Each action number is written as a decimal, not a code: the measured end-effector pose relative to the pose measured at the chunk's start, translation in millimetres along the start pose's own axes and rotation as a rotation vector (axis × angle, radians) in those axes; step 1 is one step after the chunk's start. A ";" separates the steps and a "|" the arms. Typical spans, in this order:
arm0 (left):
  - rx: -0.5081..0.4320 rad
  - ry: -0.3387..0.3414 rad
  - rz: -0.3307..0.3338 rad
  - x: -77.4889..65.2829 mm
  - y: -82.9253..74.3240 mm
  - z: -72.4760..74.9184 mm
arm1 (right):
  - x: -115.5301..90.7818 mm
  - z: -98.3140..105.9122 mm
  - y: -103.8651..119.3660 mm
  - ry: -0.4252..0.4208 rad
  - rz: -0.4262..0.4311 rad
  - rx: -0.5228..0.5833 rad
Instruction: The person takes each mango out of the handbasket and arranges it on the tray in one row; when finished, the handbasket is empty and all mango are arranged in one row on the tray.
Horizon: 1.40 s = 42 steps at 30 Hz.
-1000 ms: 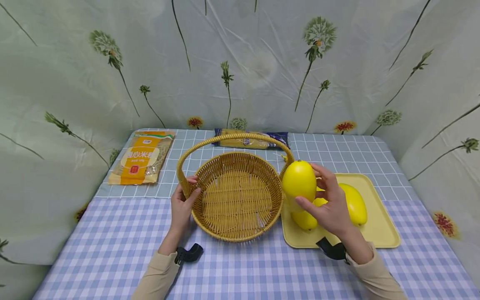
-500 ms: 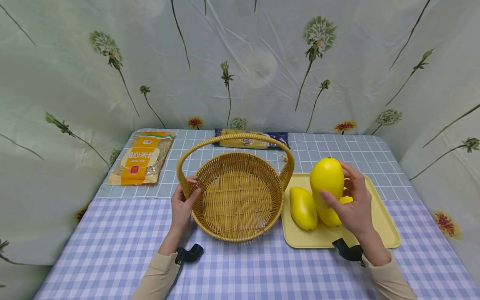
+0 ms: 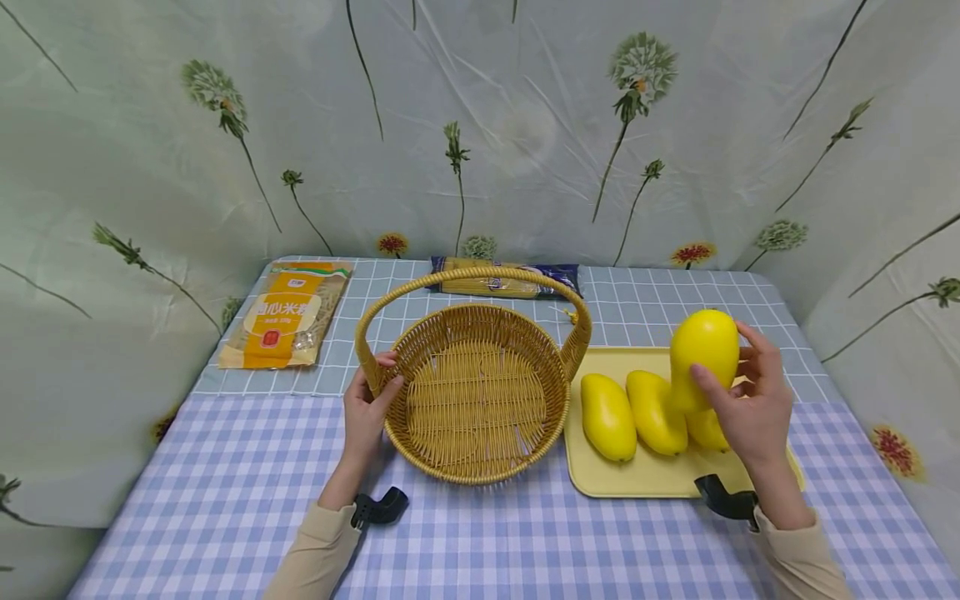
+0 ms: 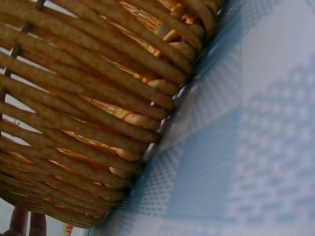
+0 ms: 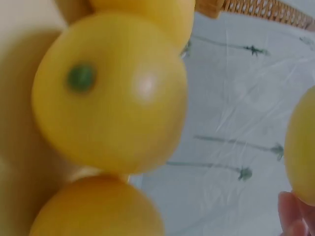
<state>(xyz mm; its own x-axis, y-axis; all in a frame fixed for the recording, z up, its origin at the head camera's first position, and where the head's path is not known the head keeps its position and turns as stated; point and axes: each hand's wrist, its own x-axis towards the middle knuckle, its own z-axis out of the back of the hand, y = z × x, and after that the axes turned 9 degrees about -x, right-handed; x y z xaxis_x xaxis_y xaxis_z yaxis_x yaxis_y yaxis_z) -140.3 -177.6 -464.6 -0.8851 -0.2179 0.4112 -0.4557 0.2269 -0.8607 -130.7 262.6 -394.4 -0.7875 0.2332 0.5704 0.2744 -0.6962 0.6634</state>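
Observation:
My left hand (image 3: 365, 417) grips the left side of the round wicker basket (image 3: 476, 400) where its tall handle meets the rim, thumb over the edge. In the left wrist view the woven basket wall (image 4: 74, 98) fills much of the picture, with fingertips (image 4: 37, 225) at its lower left. Over the yellow tray (image 3: 622, 483), my right hand (image 3: 761, 412) holds a yellow mango (image 3: 703, 350) upright between thumb and fingers. Three more mangoes lie side by side on the tray: a left one (image 3: 607, 421), a middle one (image 3: 656, 417) and a right one (image 3: 707, 431), partly hidden behind the held mango and hand.
At the back left lies an orange-labelled bag of rice noodles (image 3: 288, 317). A dark blue pack of spaghetti (image 3: 487, 287) lies behind the basket handle. A flower-printed curtain (image 3: 525, 125) rises behind the table, which has a blue checked cloth (image 3: 495, 542).
My right hand has carried the held mango rightward, from beside the basket's right rim to over the tray's right part, uncovering the mangoes on the left. The left hand and basket have stayed put.

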 end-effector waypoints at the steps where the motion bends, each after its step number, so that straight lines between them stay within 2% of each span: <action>1: -0.003 0.001 -0.002 0.1 0.1 -0.1 | 0.7 1.8 -2.6 -0.004 -0.020 -0.012; 12: -0.007 0.001 -0.006 1.0 0.6 -0.2 | 7.8 19.8 -23.6 -0.009 -0.195 -0.118; 20: 0.001 0.005 -0.009 1.2 -0.2 1.1 | 10.9 27.7 -35.8 0.095 -0.348 -0.153; 24: 0.000 0.011 -0.020 0.6 -0.1 0.5 | 10.4 32.2 -45.2 0.151 -0.393 -0.182; 30: 0.006 0.010 -0.017 0.1 0.6 1.2 | 9.6 35.2 -59.9 0.174 -0.403 -0.219; 37: 0.005 0.001 -0.009 0.3 1.2 1.4 | 11.0 37.7 -70.8 0.245 -0.342 -0.285; 39: 0.009 0.000 -0.011 0.5 1.5 1.1 | 10.9 37.9 -81.0 0.258 -0.334 -0.288; 42: 0.005 0.003 -0.014 0.7 2.2 0.8 | 9.4 37.0 -107.6 0.293 -0.341 -0.328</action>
<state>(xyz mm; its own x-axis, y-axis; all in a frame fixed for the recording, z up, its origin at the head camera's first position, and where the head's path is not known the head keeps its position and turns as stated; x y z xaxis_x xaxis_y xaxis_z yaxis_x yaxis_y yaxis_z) -141.9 -178.0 -466.4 -0.8788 -0.2186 0.4242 -0.4679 0.2193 -0.8562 -147.2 364.7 -442.5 -0.9349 0.3167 0.1602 -0.1726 -0.8001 0.5745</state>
